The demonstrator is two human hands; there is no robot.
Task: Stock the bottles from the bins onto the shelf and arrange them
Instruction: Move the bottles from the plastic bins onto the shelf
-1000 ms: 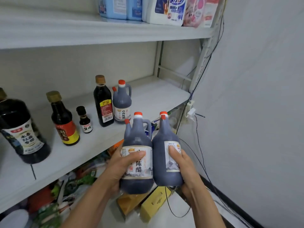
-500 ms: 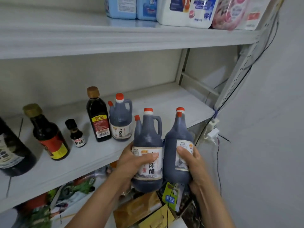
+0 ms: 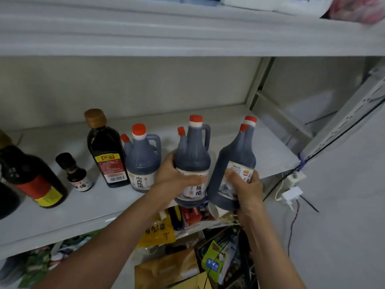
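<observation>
My left hand [image 3: 173, 178] grips a dark vinegar jug [image 3: 192, 155] with a red cap and a handle, held upright over the front edge of the middle shelf [image 3: 260, 147]. My right hand [image 3: 243, 188] holds a second vinegar jug [image 3: 233, 161], tilted to the right, just off the shelf's front edge. A third, matching jug [image 3: 142, 161] stands on the shelf, right beside my left hand. Left of it stand a tall dark bottle [image 3: 106, 151] with a brown cap, a tiny black-capped bottle [image 3: 75, 174] and a red-and-yellow-labelled bottle [image 3: 35, 180].
The upper shelf [image 3: 187, 38] hangs close overhead, with white and pink packs at its right end. The right part of the middle shelf is bare up to the slanted metal upright [image 3: 343, 117]. Bags and boxes [image 3: 173, 265] crowd the space below. A white plug [image 3: 291, 195] with wires hangs at the right.
Both hands have raised the two jugs up and forward to the shelf's front edge. The two jugs have drawn apart, and the right one now tilts.
</observation>
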